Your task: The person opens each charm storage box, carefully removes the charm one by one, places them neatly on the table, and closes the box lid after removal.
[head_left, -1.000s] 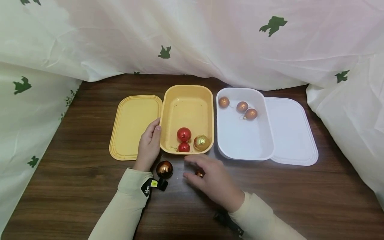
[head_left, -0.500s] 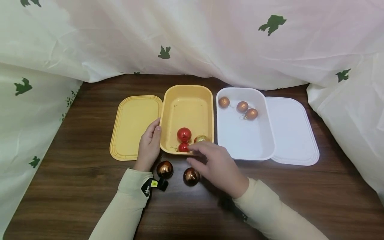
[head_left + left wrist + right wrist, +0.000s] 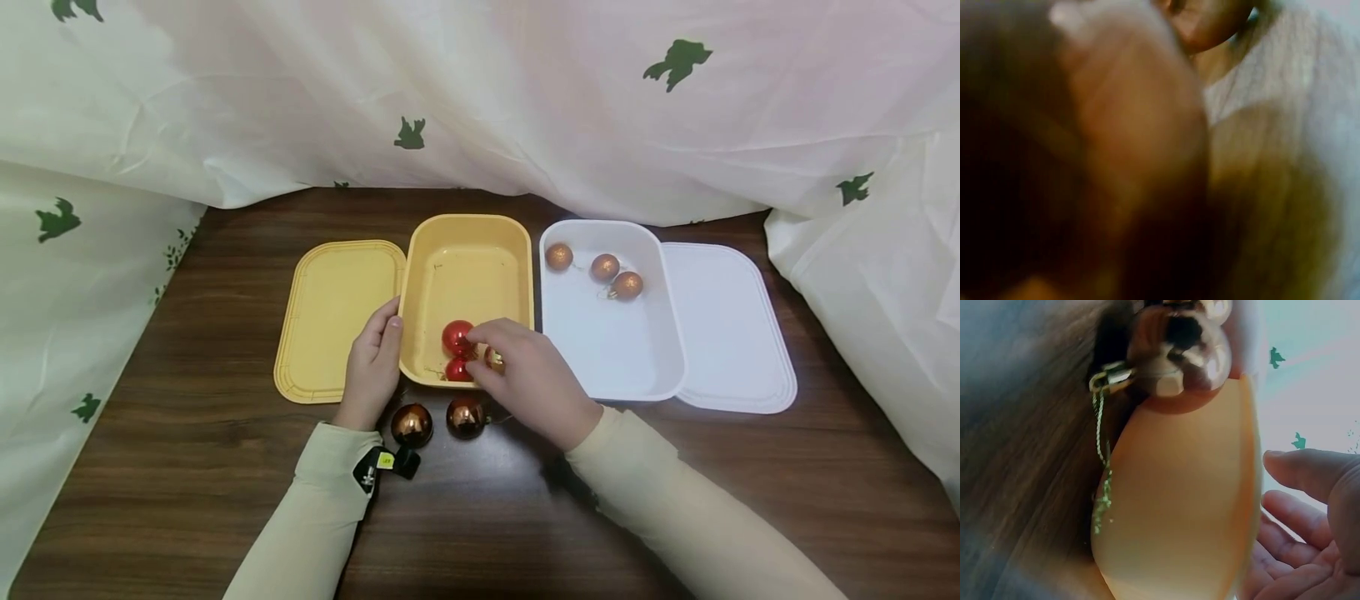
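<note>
Against the left side of the yellow box rests my left hand, its thumb lying along the wall. Over the box's near right corner reaches my right hand, thumb and index finger apart. It partly covers a gold bauble. Beside its fingertips lie a larger red bauble and a smaller red bauble. Two shiny brown baubles sit on the table before the box. In the right wrist view, one brown bauble with a gold cord appears by the box wall. Blurred skin fills most of the left wrist view.
A white box with three copper glitter baubles stands right of the yellow one. Its white lid lies further right. The yellow lid lies on the left. Patterned cloth hangs behind the dark wooden table.
My right hand has moved forward from the table over the yellow box, to the gold bauble. The right brown bauble has come into view and shifted left and forward. My left hand stays put.
</note>
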`<action>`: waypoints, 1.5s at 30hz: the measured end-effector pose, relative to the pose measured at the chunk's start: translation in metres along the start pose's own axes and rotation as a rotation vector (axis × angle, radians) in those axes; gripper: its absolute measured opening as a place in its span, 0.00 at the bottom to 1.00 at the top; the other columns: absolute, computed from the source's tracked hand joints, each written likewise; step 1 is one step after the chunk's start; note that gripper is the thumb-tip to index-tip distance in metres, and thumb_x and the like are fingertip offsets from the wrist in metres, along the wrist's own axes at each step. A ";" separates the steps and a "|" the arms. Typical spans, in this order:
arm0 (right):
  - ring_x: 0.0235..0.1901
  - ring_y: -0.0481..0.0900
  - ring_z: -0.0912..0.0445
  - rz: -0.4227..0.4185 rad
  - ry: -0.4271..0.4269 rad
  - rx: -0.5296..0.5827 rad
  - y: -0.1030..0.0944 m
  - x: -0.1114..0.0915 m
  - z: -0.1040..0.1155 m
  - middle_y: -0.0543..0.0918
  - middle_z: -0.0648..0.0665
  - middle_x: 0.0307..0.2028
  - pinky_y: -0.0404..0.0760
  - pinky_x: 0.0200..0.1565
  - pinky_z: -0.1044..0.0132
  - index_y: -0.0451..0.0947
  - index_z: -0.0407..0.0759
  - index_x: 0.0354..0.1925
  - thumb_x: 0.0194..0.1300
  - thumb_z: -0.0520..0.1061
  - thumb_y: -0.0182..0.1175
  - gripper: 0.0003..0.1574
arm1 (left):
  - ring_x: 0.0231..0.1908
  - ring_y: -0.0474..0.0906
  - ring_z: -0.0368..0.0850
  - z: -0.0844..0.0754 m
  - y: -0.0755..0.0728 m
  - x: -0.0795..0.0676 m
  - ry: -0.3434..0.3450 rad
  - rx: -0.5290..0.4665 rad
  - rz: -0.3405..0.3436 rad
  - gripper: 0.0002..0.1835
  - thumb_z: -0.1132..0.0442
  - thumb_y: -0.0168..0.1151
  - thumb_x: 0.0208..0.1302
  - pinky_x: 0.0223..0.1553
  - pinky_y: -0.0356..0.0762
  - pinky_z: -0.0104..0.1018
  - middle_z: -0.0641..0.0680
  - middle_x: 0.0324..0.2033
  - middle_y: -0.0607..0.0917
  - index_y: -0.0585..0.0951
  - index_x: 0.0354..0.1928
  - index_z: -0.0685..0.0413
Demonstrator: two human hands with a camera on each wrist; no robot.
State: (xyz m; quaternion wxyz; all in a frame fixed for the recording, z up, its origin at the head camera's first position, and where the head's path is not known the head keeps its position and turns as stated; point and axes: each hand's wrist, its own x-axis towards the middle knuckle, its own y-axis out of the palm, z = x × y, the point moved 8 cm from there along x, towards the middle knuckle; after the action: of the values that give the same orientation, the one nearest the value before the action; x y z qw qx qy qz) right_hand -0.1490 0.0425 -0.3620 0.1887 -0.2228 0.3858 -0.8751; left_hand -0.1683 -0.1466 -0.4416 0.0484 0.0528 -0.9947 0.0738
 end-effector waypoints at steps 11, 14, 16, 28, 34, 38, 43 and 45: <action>0.49 0.82 0.52 0.066 0.068 -0.032 0.009 0.011 -0.010 0.84 0.45 0.49 0.81 0.55 0.56 0.82 0.40 0.52 0.63 0.41 0.70 0.18 | 0.65 0.72 0.52 -0.001 0.002 0.000 0.001 -0.010 0.007 0.24 0.57 0.45 0.81 0.64 0.72 0.46 0.60 0.67 0.73 0.69 0.70 0.62; 0.51 0.81 0.52 0.075 0.075 -0.065 0.011 0.014 -0.011 0.84 0.45 0.50 0.80 0.57 0.56 0.82 0.41 0.52 0.64 0.42 0.69 0.18 | 0.65 0.72 0.52 0.000 0.001 0.000 -0.001 -0.006 0.003 0.24 0.57 0.45 0.81 0.64 0.72 0.46 0.60 0.68 0.73 0.69 0.71 0.62; 0.51 0.81 0.52 0.090 0.091 -0.105 0.013 0.016 -0.014 0.83 0.45 0.50 0.79 0.58 0.56 0.82 0.41 0.52 0.64 0.42 0.68 0.18 | 0.65 0.72 0.52 0.000 0.000 0.000 -0.002 -0.004 0.001 0.24 0.57 0.45 0.81 0.64 0.72 0.46 0.60 0.67 0.73 0.69 0.71 0.62; 0.35 0.82 0.52 0.186 0.092 -0.279 0.025 0.025 -0.012 0.84 0.46 0.33 0.84 0.41 0.57 0.82 0.42 0.39 0.64 0.41 0.67 0.05 | 0.65 0.72 0.51 -0.001 0.000 0.000 -0.002 0.010 0.002 0.24 0.57 0.46 0.81 0.65 0.71 0.46 0.59 0.67 0.73 0.70 0.70 0.61; 0.32 0.80 0.53 0.198 0.103 -0.294 0.027 0.026 -0.014 0.82 0.47 0.31 0.83 0.36 0.58 0.82 0.43 0.39 0.63 0.42 0.69 0.07 | 0.66 0.71 0.51 -0.001 0.000 0.001 0.004 0.014 0.007 0.24 0.57 0.45 0.81 0.65 0.71 0.45 0.60 0.68 0.73 0.69 0.71 0.62; 0.31 0.80 0.53 0.204 0.103 -0.312 0.028 0.029 -0.013 0.82 0.48 0.30 0.82 0.35 0.58 0.82 0.44 0.41 0.64 0.42 0.67 0.07 | 0.66 0.71 0.50 -0.001 0.000 0.000 0.003 0.016 0.004 0.24 0.56 0.45 0.81 0.65 0.71 0.44 0.59 0.68 0.73 0.69 0.71 0.62; 0.31 0.81 0.53 0.206 0.094 -0.328 0.031 0.031 -0.015 0.82 0.48 0.30 0.82 0.33 0.58 0.82 0.45 0.44 0.64 0.41 0.66 0.09 | 0.66 0.70 0.49 0.000 0.000 0.001 0.003 0.018 0.004 0.24 0.56 0.45 0.81 0.66 0.70 0.44 0.59 0.68 0.72 0.69 0.71 0.62; 0.31 0.81 0.53 0.203 0.090 -0.328 0.032 0.032 -0.015 0.82 0.48 0.30 0.82 0.33 0.57 0.82 0.45 0.45 0.64 0.41 0.65 0.10 | 0.66 0.70 0.49 0.000 0.000 0.001 0.004 0.014 0.003 0.24 0.57 0.45 0.81 0.66 0.70 0.44 0.59 0.68 0.73 0.69 0.71 0.62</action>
State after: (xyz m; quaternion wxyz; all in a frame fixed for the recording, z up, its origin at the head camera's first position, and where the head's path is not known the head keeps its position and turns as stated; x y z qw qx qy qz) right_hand -0.1782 0.0154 -0.3873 0.2195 -0.1711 0.5519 -0.7861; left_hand -0.1690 -0.1469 -0.4419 0.0500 0.0517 -0.9941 0.0809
